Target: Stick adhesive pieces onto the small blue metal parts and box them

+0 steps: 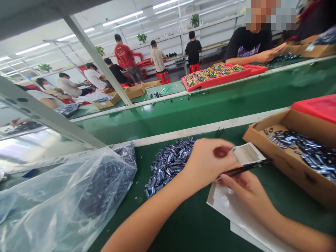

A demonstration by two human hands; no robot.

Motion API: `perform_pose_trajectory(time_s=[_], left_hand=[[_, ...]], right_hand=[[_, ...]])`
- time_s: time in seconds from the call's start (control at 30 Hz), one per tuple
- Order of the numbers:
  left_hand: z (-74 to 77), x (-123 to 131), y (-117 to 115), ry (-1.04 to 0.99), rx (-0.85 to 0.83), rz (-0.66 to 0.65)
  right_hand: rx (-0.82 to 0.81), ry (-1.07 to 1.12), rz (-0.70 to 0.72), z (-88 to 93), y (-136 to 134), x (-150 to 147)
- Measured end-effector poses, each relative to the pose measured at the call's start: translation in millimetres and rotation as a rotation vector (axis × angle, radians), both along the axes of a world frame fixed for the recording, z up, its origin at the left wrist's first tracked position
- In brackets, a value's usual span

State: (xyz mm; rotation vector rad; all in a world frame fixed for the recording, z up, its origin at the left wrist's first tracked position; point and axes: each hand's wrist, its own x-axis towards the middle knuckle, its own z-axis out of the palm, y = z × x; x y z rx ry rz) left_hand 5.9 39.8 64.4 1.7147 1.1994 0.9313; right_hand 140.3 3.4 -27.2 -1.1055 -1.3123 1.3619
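Note:
My left hand (pixel 214 157) is closed in a pinch above the work surface; what its fingertips hold is hidden. Just below it, the fingers of my right hand (pixel 249 190) are closed around dark, slender tweezers (pixel 253 164). Behind my fingers shows a white sheet with a grey-brown patch (pixel 246 154). More white sheets (pixel 228 204) lie under my right hand and forearm. Left of my left hand spreads a heap of small, shiny, dark blue elongated pieces (pixel 168 166), partly covered by that hand.
A clear plastic bag (pixel 105 182) of similar dark pieces lies at left. On the right stands a cardboard box (pixel 286 164) with more pieces, beside a red tray (pixel 317 106). Beyond the white rail (pixel 189 131) runs a green belt (pixel 210 108); a co-worker (pixel 252 45) sits across it.

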Motion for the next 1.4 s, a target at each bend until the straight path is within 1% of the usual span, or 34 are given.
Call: perform_pose_trajectory(time_s=[0.07,0.1,0.13,0.17,0.2,0.23,0.27,0.33,0.43,0.5,0.6,0.7,0.77,0.83,1.03,1.2,1.3,1.4], left_hand=[[21.1,33,22,-0.091,0.163,-0.147],[29.3,48,31,-0.145,0.240,-0.214],[35.5,60,36,-0.185,0.306,-0.252],[39.4,67,39,-0.199,0.364,-0.276],[41.0,69,39,-0.187,0.411,-0.273],[40.0,65,37,-0.160,0.445,-0.252],[36.6,56,32,-0.122,0.464,-0.225],[23.5,28,18,-0.028,0.462,-0.159],[-6.4,-21,-10,0.175,0.359,-0.065],[-27.8,-46,-27,0.324,0.271,-0.017],[-54.0,-65,-46,0.550,0.175,0.043],[-69.2,-72,-53,0.733,0.117,0.063],[-74.2,-72,-54,0.794,0.097,0.056],[-76.7,-73,-53,0.807,0.090,0.042],[-79.1,-77,-53,0.751,0.101,-0.004],[-77.7,-82,-59,0.673,0.174,-0.063],[-73.8,-81,-63,0.669,0.188,-0.011],[-69.3,-75,-65,0.799,0.141,0.057]], right_hand=[[-0.022,0.013,0.020,-1.6,1,-1],[-0.033,0.023,0.022,-1.7,1,-1],[-0.044,0.034,0.022,-1.4,1,-1],[-0.052,0.049,0.023,-0.8,1,-1],[-0.060,0.064,0.026,-0.3,1,-1],[-0.064,0.079,0.029,0.0,2,-2],[-0.066,0.094,0.032,-0.1,2,-2],[-0.074,0.126,0.030,-1.2,4,-1],[-0.127,0.151,0.030,-3.9,7,0],[-0.175,0.122,0.052,-4.7,10,2],[-0.226,0.074,0.074,-3.6,11,3],[-0.248,0.043,0.075,-1.0,10,1],[-0.242,0.012,0.073,0.4,9,0],[-0.229,-0.011,0.072,1.0,8,-1],[-0.208,-0.037,0.088,-2.1,8,0],[-0.179,-0.045,0.094,-1.7,7,1],[-0.180,-0.063,0.086,0.9,6,0],[-0.187,-0.066,0.078,3.1,6,-2]])
